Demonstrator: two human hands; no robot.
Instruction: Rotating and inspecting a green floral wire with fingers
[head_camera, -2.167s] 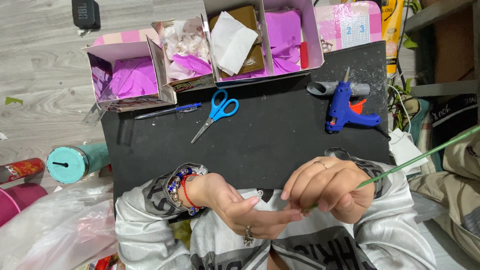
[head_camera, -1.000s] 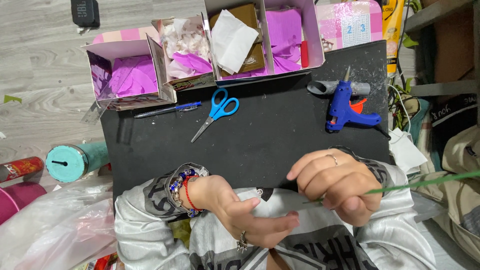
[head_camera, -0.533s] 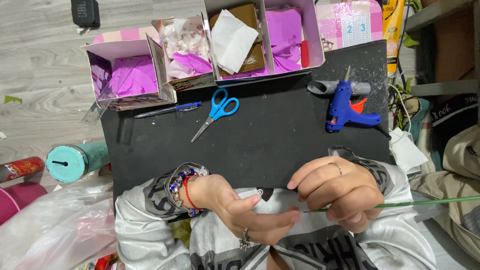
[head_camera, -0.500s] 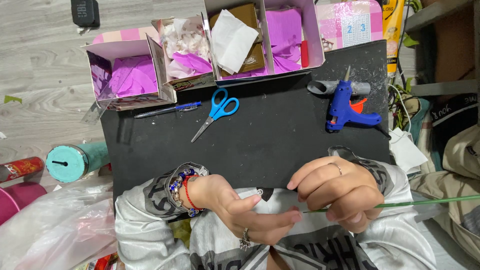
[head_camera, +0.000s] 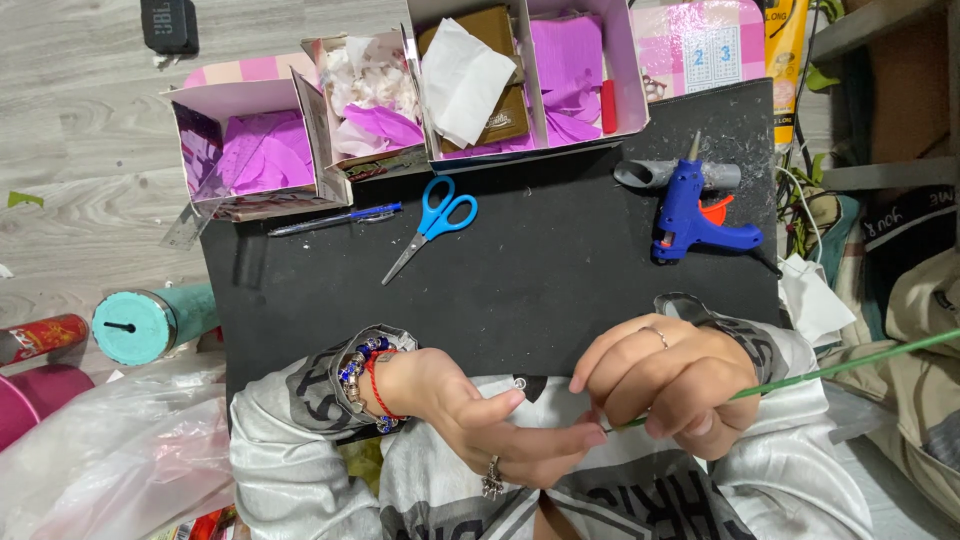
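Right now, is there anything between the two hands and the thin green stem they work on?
Nothing visible. The right hand already grips the green stem, and the left hand touches its near end with its fingertips. The scissors and glue gun lie apart on the black board.
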